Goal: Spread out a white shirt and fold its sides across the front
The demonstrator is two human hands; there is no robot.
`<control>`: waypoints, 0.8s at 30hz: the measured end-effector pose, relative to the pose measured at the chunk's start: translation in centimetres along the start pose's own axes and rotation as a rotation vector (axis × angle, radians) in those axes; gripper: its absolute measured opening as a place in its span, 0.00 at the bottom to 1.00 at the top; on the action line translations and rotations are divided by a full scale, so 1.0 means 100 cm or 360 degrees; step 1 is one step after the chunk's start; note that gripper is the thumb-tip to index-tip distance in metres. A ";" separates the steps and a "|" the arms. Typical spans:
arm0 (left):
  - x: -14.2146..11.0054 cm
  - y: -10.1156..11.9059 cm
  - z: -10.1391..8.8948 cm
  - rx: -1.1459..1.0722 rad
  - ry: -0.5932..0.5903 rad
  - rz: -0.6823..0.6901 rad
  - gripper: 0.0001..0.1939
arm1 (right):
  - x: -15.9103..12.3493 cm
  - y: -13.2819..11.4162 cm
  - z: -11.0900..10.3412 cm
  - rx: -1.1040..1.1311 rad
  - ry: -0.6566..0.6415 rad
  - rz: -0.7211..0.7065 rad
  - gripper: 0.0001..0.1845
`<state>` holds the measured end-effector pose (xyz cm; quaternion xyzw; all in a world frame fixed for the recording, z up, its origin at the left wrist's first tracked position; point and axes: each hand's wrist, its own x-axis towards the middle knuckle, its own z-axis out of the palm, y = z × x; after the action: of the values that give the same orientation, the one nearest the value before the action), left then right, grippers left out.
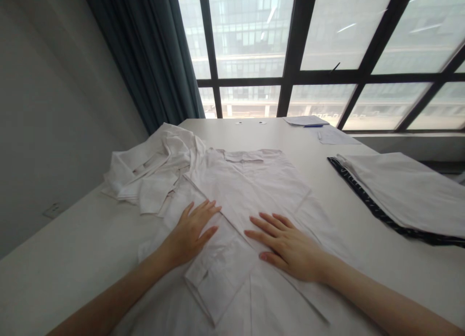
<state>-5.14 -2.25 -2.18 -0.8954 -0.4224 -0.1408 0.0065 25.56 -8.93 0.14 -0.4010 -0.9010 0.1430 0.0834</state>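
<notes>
A white garment that looks like a shirt (250,181) lies spread on the table, its collar end toward the window. One of its sleeves (221,273) is laid slantwise across the body, with the cuff near the front. My left hand (194,232) rests flat on that sleeve, fingers spread and pointing away from me. On the right part of the garment lies my right hand (285,244), palm down with fingers stretched out toward the left. Neither hand grips anything. The garment's lower end runs out of view at the bottom.
Another crumpled white garment (156,166) lies at the left, touching the spread one. Folded white cloth (407,190) sits on a black item with white marks (378,210) at the right. Papers (337,135) and a blue pen (313,126) lie on the table (218,128) by the window.
</notes>
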 end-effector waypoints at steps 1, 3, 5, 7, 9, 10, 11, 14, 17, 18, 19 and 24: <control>-0.003 0.004 -0.002 -0.0050 -0.0001 0.0035 0.24 | 0.000 0.001 -0.001 0.0032 -0.0006 0.0004 0.28; -0.005 0.009 -0.006 -0.0111 -0.0003 0.0064 0.23 | 0.001 0.004 -0.003 0.0151 -0.0012 0.0002 0.28; -0.004 0.010 -0.008 -0.0139 -0.0019 0.0082 0.20 | 0.001 0.010 -0.006 0.0383 0.0047 0.0006 0.25; -0.003 0.011 -0.009 -0.0151 -0.0035 0.0112 0.18 | 0.001 0.019 -0.009 0.0636 0.0227 0.0099 0.20; -0.003 0.010 -0.010 -0.0162 -0.0048 0.0152 0.18 | 0.001 0.030 -0.011 0.0721 0.0481 0.0283 0.18; -0.004 0.010 -0.010 -0.0169 -0.0054 0.0169 0.18 | 0.001 0.036 -0.012 0.0668 0.0604 0.0376 0.17; -0.004 0.010 -0.010 -0.0175 -0.0061 0.0180 0.18 | 0.000 0.043 -0.012 0.0565 0.0709 0.0446 0.16; -0.005 0.010 -0.010 -0.0194 -0.0084 0.0178 0.18 | -0.001 0.061 -0.007 0.0232 0.0866 0.0542 0.16; -0.004 0.010 -0.010 -0.0225 -0.0102 0.0170 0.18 | -0.002 0.070 -0.001 0.0121 0.0842 0.0551 0.16; -0.004 0.010 -0.010 -0.0236 -0.0104 0.0170 0.18 | -0.002 0.071 0.001 0.0115 0.0825 0.0538 0.16; -0.004 0.010 -0.009 -0.0246 -0.0103 0.0172 0.17 | -0.002 0.072 0.002 0.0109 0.0809 0.0523 0.16; -0.004 0.009 -0.009 -0.0288 -0.0045 0.0197 0.17 | -0.002 0.069 0.003 0.0104 0.0789 0.0510 0.15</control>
<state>-4.90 -3.21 -1.34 -0.9186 -0.3519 -0.1650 -0.0716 30.48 -4.73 -2.40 -0.5580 -0.7732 0.0809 0.2902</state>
